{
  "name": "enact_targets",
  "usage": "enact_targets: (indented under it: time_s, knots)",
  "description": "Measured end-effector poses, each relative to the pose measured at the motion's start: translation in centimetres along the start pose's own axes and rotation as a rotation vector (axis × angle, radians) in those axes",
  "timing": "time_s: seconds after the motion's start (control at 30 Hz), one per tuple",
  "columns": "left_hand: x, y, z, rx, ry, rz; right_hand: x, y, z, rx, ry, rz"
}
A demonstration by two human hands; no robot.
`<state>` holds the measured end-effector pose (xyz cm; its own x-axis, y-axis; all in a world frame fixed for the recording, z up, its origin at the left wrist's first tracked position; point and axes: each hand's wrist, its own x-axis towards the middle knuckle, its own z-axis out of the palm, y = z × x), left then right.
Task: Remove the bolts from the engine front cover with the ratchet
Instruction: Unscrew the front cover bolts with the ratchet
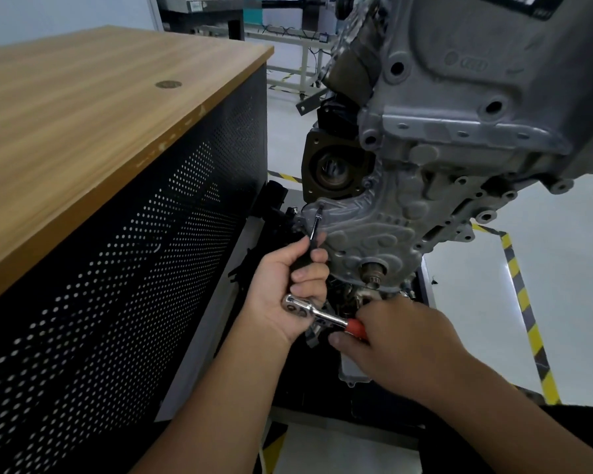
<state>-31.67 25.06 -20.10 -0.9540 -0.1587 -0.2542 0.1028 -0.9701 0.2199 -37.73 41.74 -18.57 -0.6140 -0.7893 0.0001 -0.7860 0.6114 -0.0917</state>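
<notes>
A: Right hand (404,340) status?
B: Curled around the red grip of the ratchet (317,313); the chrome head lies against the left palm.
A: Left hand (290,285)?
B: Fingers closed around the black extension bar (314,234), whose tip meets the front cover (367,227) near its upper left corner.
A: Beyond that?
B: Wooden-topped cabinet (100,107) on the left.

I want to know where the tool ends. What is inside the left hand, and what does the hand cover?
The left hand grips a black extension bar; its thin metal end reaches the front cover. The ratchet head sits at the palm. The bar's middle and its joint with the ratchet are covered by fingers.
</notes>
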Motion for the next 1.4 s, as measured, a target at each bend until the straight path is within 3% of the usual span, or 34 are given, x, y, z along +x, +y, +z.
enact_targets:
  time_s: [0.07, 0.17, 0.23, 0.3, 0.37, 0.5, 0.57, 0.67, 0.77, 0.83, 0.9, 0.97, 1.03, 1.1, 1.13, 1.23, 1.4]
  knots:
    - [0.2, -0.5, 0.5, 0.128, 0.073, 0.068, 1.0, 0.5, 1.6, 0.086, -0.136, 0.049]
    - [0.5, -1.2, 1.1, 0.403, 0.199, 0.21, 1.6, -1.1, 6.0, 0.759, -0.278, 0.162]
    - [0.5, -1.3, 1.4, 0.56, 0.261, 0.279, 1.7, -2.7, 7.9, 0.926, -0.252, 0.238]
    - [0.2, -0.6, 1.5, 0.588, 0.264, 0.272, 2.1, -3.5, 7.5, 0.881, -0.244, 0.222]
    - [0.0, 0.5, 1.5, 0.543, 0.229, 0.201, 2.0, -2.6, 4.7, 0.603, -0.187, 0.153]
    - [0.4, 0.1, 1.0, 0.615, 0.266, 0.226, 0.7, -0.2, -3.0, -0.102, 0.242, -0.031]
    - [0.6, -0.6, 1.1, 0.574, 0.284, 0.227, 0.9, -0.4, -4.2, -0.239, 0.17, -0.045]
    - [0.4, -0.4, 1.1, 0.318, 0.234, 0.129, 1.4, -0.3, -1.8, -0.066, 0.004, 0.031]
    - [0.3, -0.2, 1.0, 0.117, 0.19, 0.061, 0.8, -0.3, 1.0, 0.216, -0.002, 0.076]
    - [0.2, -0.1, 1.2, 0.077, 0.168, 0.043, 1.0, -0.9, 2.5, 0.513, -0.099, 0.101]
    - [0.2, 0.2, 1.4, 0.135, 0.183, 0.049, 1.2, -1.4, 2.7, 0.646, -0.19, 0.112]
    - [0.0, 0.5, 1.6, 0.262, 0.215, 0.072, 1.0, -1.3, 1.6, 0.513, -0.139, 0.084]
    - [0.1, 0.6, 1.8, 0.382, 0.257, 0.1, 0.4, -1.1, -0.4, 0.127, 0.153, 0.006]
    - [0.2, 0.5, 1.8, 0.447, 0.288, 0.137, 0.1, -0.9, -2.4, -0.059, 0.37, -0.063]
    - [0.2, 0.3, 1.9, 0.461, 0.294, 0.148, 0.1, -1.0, -2.9, -0.083, 0.37, -0.076]
    - [0.1, 0.3, 1.7, 0.365, 0.265, 0.12, 0.4, -1.6, -1.1, -0.054, 0.143, -0.081]
    - [-0.5, 0.5, 0.9, 0.123, 0.197, 0.067, 0.1, -2.7, 2.7, 0.334, 0.172, 0.031]
